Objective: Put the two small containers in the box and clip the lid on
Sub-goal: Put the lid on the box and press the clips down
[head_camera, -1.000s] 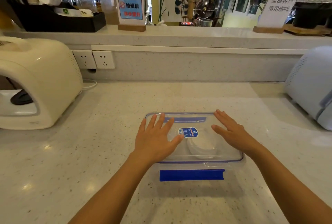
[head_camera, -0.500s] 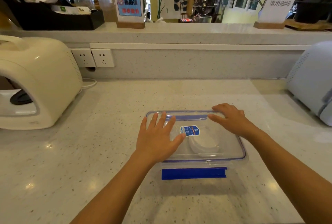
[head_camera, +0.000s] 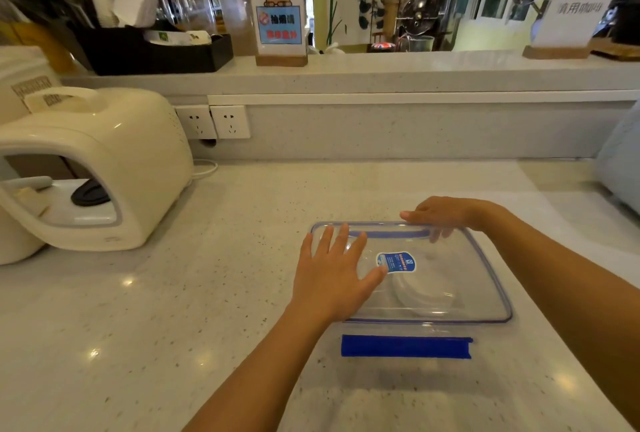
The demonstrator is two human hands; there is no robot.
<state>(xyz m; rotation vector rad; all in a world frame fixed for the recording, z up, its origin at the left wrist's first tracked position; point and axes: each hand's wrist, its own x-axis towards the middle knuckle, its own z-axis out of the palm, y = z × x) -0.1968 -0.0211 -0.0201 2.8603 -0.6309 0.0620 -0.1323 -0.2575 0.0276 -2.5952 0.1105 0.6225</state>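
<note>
A clear plastic box with a blue-trimmed clear lid (head_camera: pixel 478 279) sits on the pale counter in front of me. A blue label (head_camera: pixel 396 261) is on the lid. One small round container (head_camera: pixel 424 294) shows through the lid inside the box; a second I cannot make out. My left hand (head_camera: pixel 334 275) lies flat on the lid's left half, fingers spread. My right hand (head_camera: pixel 441 215) is curled over the far edge of the lid, fingertips on the far blue clip (head_camera: pixel 391 233). The near blue clip (head_camera: pixel 405 346) sticks out flat toward me.
A cream appliance (head_camera: pixel 104 168) stands at the left on the counter, its cable running to two wall sockets (head_camera: pixel 213 121). A pale blue appliance (head_camera: pixel 620 168) sits at the right edge. A raised shelf (head_camera: pixel 381 71) behind holds signs and a black tray.
My right hand has moved from flat on the lid's right side to the far edge, curling over the far clip. My left hand has stayed flat on the lid.
</note>
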